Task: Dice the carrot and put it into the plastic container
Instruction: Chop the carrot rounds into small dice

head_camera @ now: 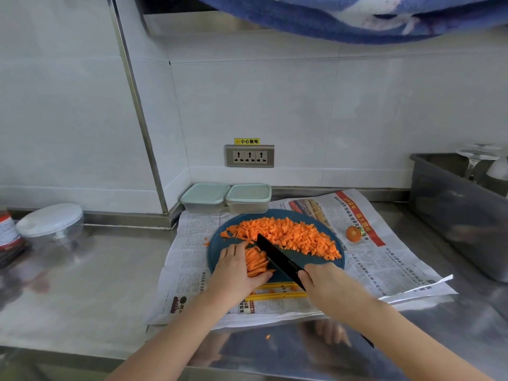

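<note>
Dicing stage, late. Most of the carrot already lies as a broad heap of diced carrot [288, 236] across the far and right part of the round blue cutting board [215, 259]. One bundle of carrot sticks [257, 264] remains uncut at the near left of the board. The left hand [233, 268] holds this bundle, its fingers [239, 247] curled over it. The right hand [325, 281] is clenched round the handle of the knife [280, 257], and the dark blade rests against the bundle's right side.

The sticks' long axis runs roughly left to right, free ends pointing right toward the blade. The blade lies diagonally, tip far-left, handle near-right.

Not yet done: cutting the last bundle and all of the transfer. Both plastic containers [204, 198] [248, 198] stand side by side, lids on, at the far edge of the newspaper [192, 270] on the table [82, 284]. A cut-off carrot end [353, 233] sits on the newspaper, right of the board.
</note>
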Motion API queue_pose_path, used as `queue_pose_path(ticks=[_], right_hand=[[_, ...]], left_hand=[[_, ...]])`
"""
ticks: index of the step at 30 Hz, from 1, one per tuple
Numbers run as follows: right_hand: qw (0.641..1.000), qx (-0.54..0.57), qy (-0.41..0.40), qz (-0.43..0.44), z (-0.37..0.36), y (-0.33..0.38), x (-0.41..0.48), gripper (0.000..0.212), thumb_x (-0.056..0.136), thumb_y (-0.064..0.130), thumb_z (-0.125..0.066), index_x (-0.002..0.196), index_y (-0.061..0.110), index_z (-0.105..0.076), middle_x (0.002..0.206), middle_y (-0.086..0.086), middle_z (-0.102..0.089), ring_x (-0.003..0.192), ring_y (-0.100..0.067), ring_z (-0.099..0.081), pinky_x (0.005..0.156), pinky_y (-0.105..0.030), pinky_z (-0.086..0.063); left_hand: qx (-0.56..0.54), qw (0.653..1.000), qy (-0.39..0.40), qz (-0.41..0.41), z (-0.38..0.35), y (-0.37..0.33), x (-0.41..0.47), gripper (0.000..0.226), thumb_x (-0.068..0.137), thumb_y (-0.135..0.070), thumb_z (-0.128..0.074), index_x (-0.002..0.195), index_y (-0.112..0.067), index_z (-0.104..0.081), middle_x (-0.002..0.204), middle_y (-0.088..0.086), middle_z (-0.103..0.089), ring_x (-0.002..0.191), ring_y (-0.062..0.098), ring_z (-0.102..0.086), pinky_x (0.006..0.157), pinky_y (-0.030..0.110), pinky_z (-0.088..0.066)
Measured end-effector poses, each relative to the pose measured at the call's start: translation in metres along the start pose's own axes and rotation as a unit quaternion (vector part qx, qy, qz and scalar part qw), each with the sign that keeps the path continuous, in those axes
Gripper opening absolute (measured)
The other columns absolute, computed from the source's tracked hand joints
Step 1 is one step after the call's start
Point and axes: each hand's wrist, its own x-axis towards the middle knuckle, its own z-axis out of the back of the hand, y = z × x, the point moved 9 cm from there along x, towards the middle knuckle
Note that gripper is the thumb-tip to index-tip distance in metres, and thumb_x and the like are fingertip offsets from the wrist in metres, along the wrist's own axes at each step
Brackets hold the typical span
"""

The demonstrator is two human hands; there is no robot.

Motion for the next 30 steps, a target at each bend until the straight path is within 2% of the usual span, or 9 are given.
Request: queue_pose_path(ticks=[5,7,9,14,20,24,26,28,30], right_hand=[[0.999,0.017,-0.041,0.010,0.007,0.005,0.006,0.037,0.104,0.034,-0.029,0.069,0.023,-0.039,0.065,0.006,-0.042,0.053,-0.008,-0.038,0.050,-0.023,-0.028],[0.999,0.001,-0.036,0.035,0.005,0.013,0.008,0.037,0.104,0.034,-0.028,0.074,0.019,-0.044,0.064,0.007,-0.039,0.052,-0.009,-0.036,0.047,-0.022,-0.023],[0.999,-0.010,-0.026,0.040,0.003,0.017,0.008,0.037,0.104,0.034,-0.027,0.072,0.020,-0.039,0.065,0.006,-0.040,0.052,-0.008,-0.036,0.046,-0.022,-0.022],[1.000,-0.017,-0.012,0.015,0.003,0.020,0.003,0.038,0.104,0.036,-0.029,0.067,0.025,-0.030,0.065,0.004,-0.043,0.051,-0.010,-0.040,0.045,-0.024,-0.027],[0.999,-0.037,-0.002,0.034,-0.001,0.019,0.007,0.036,0.104,0.035,-0.028,0.069,0.024,-0.031,0.065,0.003,-0.044,0.052,-0.011,-0.041,0.049,-0.027,-0.035],[0.997,-0.039,0.015,0.059,-0.001,0.030,0.014,0.039,0.105,0.025,-0.028,0.066,0.023,-0.027,0.065,0.004,-0.038,0.055,-0.012,-0.039,0.060,-0.033,-0.044],[0.996,-0.052,0.018,0.072,-0.003,0.041,0.019,0.039,0.105,0.020,-0.026,0.066,0.022,-0.026,0.067,0.005,-0.034,0.055,-0.010,-0.034,0.056,-0.029,-0.039],[0.996,-0.053,0.020,0.066,-0.006,0.044,0.026,0.035,0.104,0.016,-0.027,0.073,0.016,-0.042,0.072,0.002,-0.041,0.055,-0.011,-0.032,0.049,-0.023,-0.028],[0.997,-0.045,0.035,0.058,-0.010,0.047,0.035,0.031,0.104,0.012,-0.027,0.098,0.007,-0.057,0.084,-0.006,-0.046,0.057,-0.014,-0.033,0.046,-0.023,-0.024]], left_hand=[[0.033,0.999,-0.009,-0.011,0.000,-0.005,-0.004,0.081,0.083,-0.067,-0.050,0.141,-0.014,-0.030,0.134,0.001,-0.037,0.126,0.017,-0.031,0.106,0.025,-0.027],[0.051,0.999,-0.006,-0.014,0.000,-0.007,-0.004,0.080,0.086,-0.065,-0.047,0.141,-0.011,-0.029,0.135,0.003,-0.036,0.126,0.018,-0.030,0.106,0.025,-0.026],[0.065,0.998,0.002,-0.020,-0.001,-0.009,-0.004,0.076,0.088,-0.062,-0.045,0.142,-0.010,-0.027,0.136,0.003,-0.034,0.126,0.018,-0.029,0.106,0.025,-0.024],[0.083,0.996,0.011,-0.036,-0.002,-0.011,-0.004,0.066,0.093,-0.052,-0.042,0.140,-0.009,-0.026,0.136,0.004,-0.033,0.125,0.018,-0.029,0.107,0.025,-0.023],[0.090,0.994,0.012,-0.062,-0.003,-0.014,-0.004,0.056,0.095,-0.047,-0.039,0.136,-0.009,-0.032,0.133,0.004,-0.035,0.122,0.018,-0.030,0.106,0.025,-0.024],[0.083,0.994,0.006,-0.073,-0.005,-0.014,-0.003,0.054,0.095,-0.045,-0.041,0.135,-0.009,-0.034,0.132,0.004,-0.036,0.121,0.017,-0.031,0.106,0.024,-0.024],[0.081,0.994,0.004,-0.073,-0.007,-0.011,-0.003,0.053,0.094,-0.045,-0.042,0.133,-0.009,-0.035,0.131,0.004,-0.037,0.120,0.018,-0.032,0.106,0.025,-0.025],[0.080,0.994,0.007,-0.072,-0.008,-0.012,-0.004,0.055,0.092,-0.049,-0.039,0.130,-0.009,-0.038,0.127,0.004,-0.039,0.118,0.019,-0.034,0.104,0.025,-0.026],[0.077,0.995,0.007,-0.068,-0.005,-0.015,-0.005,0.072,0.080,-0.059,-0.021,0.128,-0.009,-0.040,0.125,0.004,-0.040,0.117,0.020,-0.036,0.103,0.026,-0.028]])
